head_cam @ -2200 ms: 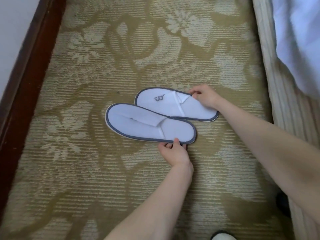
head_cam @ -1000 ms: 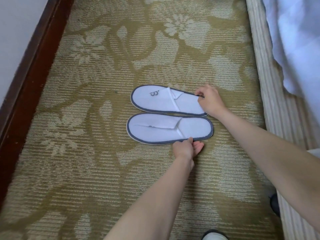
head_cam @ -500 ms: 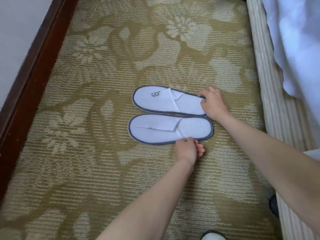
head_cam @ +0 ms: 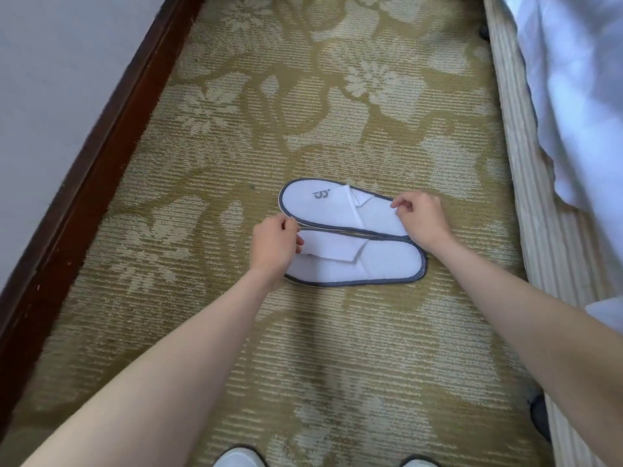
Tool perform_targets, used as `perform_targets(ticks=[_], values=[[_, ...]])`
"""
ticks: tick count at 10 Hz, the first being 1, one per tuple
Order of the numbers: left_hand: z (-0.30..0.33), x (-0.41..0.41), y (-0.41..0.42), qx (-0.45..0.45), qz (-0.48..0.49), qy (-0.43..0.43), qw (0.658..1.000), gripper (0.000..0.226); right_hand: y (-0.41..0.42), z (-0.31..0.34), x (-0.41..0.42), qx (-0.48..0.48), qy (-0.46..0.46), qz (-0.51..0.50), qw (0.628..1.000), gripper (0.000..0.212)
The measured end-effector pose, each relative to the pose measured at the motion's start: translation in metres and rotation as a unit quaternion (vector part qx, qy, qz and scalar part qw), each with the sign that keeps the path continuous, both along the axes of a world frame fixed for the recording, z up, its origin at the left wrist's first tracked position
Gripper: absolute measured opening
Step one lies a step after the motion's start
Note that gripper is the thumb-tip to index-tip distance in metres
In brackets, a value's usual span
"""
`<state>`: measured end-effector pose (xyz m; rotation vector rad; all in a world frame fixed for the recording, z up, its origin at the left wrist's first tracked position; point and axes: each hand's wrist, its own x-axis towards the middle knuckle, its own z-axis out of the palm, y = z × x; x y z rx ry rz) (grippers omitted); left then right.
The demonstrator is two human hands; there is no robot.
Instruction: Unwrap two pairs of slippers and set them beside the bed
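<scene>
Slippers of one pair lie flat on the patterned carpet (head_cam: 236,348), side by side and touching along the long edges, w/ no wrapper visible on them or anywhere near, so I judge the unwrapping of this pair is done. The far slipper (head_cam: 323,205) has a small grey logo on its toe part; the near slipper (head_cam: 364,261) lies just in front of it, toe end partly hidden under the left hand (head_cam: 274,244). Left hand is curled w/ fingertips at the place where the two rims meet, at the toe end, and seems to pinch the edge there, but I cannot tell for sure if it really grips or only touches. Right hand (head_cam: 418,217) is at the heel end of the far slipper, thumb and forefinger closed on its rim. The two hands are apart, one at each end of the pair. The bed (head_cam: 526,197) stands to the right, striped base w/ white sheet (head_cam: 580,96) hanging over it; the pair is near it but not against it, heels toward the bed. So approx. half of the task looks finished: pair no. 1 is out and nearly placed, maybe only a last straightening is left. The second pair is not in view, so it probably remains to unwrap and set down. At the bottom edge two white toes show, maybe the person's own footwear.
</scene>
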<state>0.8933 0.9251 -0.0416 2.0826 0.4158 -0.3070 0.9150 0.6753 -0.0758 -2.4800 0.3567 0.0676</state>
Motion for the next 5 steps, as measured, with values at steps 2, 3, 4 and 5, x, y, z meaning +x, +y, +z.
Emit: perform_targets(ticks=[2,3,4,5], values=[[-0.001,-0.007,0.054,-0.004,0.150,0.025,0.988,0.034,0.015,0.019,0.003,0.055,0.054,0.050,0.996,0.028],[0.011,-0.020,0.064,-0.015,0.189,0.050,0.981,0.036,0.025,0.035,0.002,0.096,0.064,0.045,0.992,0.028],[0.026,-0.044,0.053,-0.031,0.179,0.065,0.981,0.035,0.037,0.053,-0.012,0.132,0.101,0.077,0.983,0.026],[0.051,-0.063,0.037,-0.093,0.180,0.099,0.974,0.030,0.049,0.082,-0.021,0.184,0.135,0.086,0.970,0.022]])
